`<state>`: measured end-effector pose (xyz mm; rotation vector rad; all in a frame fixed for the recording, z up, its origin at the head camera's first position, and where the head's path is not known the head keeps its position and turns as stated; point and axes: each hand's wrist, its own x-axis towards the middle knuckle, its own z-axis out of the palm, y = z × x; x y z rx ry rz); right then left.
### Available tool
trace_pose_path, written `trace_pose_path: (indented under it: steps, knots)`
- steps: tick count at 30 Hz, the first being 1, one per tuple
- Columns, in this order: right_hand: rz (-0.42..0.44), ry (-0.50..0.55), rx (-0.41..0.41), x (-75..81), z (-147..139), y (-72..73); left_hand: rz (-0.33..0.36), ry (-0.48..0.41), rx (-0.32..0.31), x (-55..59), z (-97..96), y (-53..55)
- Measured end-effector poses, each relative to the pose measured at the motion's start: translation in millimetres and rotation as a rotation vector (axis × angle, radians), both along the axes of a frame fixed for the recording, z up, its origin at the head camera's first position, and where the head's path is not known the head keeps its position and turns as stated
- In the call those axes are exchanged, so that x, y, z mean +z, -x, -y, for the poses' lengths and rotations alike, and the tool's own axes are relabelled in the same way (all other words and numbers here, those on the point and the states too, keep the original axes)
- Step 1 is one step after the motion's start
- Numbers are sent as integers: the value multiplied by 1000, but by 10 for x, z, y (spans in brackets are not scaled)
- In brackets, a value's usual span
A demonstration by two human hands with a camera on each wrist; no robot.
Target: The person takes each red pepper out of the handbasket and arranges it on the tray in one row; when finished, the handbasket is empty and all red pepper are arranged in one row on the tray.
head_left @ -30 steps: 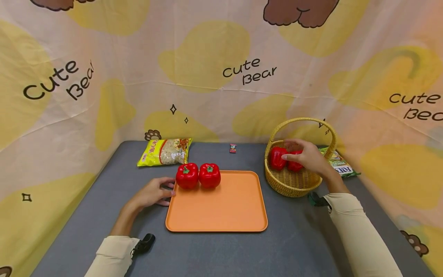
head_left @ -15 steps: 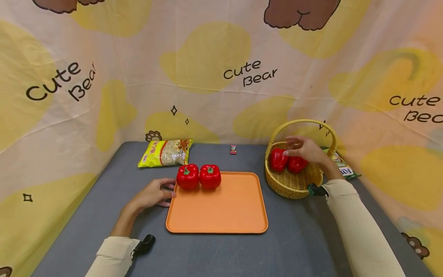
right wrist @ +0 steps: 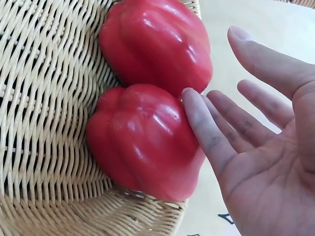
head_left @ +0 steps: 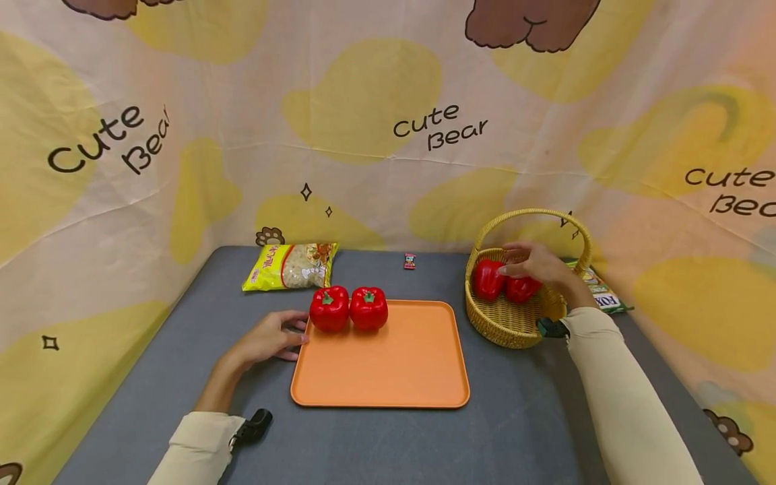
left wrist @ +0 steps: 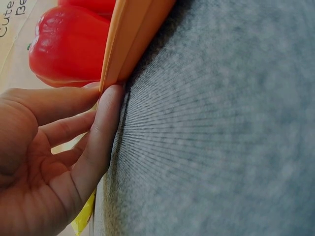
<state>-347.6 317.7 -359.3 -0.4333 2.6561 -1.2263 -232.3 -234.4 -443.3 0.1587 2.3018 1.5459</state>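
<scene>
Two red bell peppers [head_left: 329,310] stand side by side along the back left of an orange tray [head_left: 418,357]. My left hand [head_left: 269,339] pinches the tray's left rim between thumb and finger, the rim [left wrist: 118,54] showing close up in the left wrist view. To the right, a wicker basket [head_left: 506,333] with a tall handle holds two more red bell peppers [head_left: 488,280], lying against its back wall. Over them is my right hand [head_left: 536,266], fingers loosely extended. In the right wrist view its index fingertip touches the nearer bell pepper [right wrist: 147,140]; the thumb stands apart from both.
A yellow snack bag [head_left: 291,267] lies behind the tray on the left, and a small wrapped candy [head_left: 409,261] at the back middle. A green packet [head_left: 600,289] is partly hidden behind the basket. Printed cloth [head_left: 364,202] encloses the grey table [head_left: 388,444].
My right hand has drawn back from the right-hand pepper in the basket, its fingers loosening, then dipped slightly. My left hand stays at the tray's rim.
</scene>
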Motion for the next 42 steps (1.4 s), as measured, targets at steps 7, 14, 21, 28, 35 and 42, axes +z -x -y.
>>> trace_pose_path:
  steps: [7, 14, 21, 28, 35, 42]
  knots:
    - [55, 39, 19, -44, 48, 50, -1, 5, 1, 14, -7, -6]
    - [-48, -141, 44, -23, 99, 41, -1, 4, -1, 9, -7, -2]
    - [-63, -234, 44, -50, 117, 50, 1, 11, 3, 0, -8, 3]
    - [-70, -260, 41, -57, 132, 39, -4, 4, 1, -20, 0, 17]
    - [-101, -255, 51, -51, 187, -11, -5, -1, -2, -26, 1, 26]
    - [-120, -272, 80, -35, 254, -68, -7, 2, 0, -16, 0, 28]
